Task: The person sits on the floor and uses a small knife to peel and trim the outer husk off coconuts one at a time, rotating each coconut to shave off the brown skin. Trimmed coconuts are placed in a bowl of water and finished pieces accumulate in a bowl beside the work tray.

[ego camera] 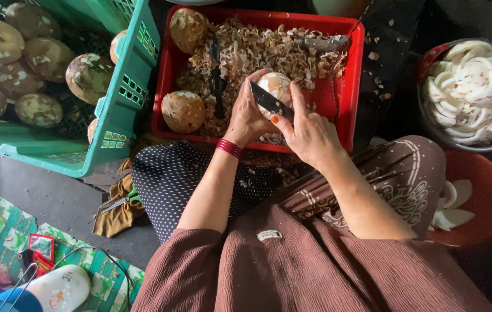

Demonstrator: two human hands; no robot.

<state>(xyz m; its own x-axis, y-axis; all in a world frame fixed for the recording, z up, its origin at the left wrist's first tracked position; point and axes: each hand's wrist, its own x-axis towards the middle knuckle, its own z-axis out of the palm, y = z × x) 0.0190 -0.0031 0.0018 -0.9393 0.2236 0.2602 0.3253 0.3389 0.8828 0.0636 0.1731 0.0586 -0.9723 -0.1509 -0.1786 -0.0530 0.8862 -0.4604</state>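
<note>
My left hand grips a partly peeled coconut, white with brown patches, over the red crate. My right hand holds a dark-bladed knife, its blade laid against the coconut's near side. A red bangle sits on my left wrist. The crate is filled with brown peel shavings and holds two more unpeeled coconuts, one at the front left and one at the back left.
A green crate at the left holds several brown coconuts. A bowl of white peeled coconut pieces stands at the right, an orange bowl below it. Scissors lie on cloth by my knee.
</note>
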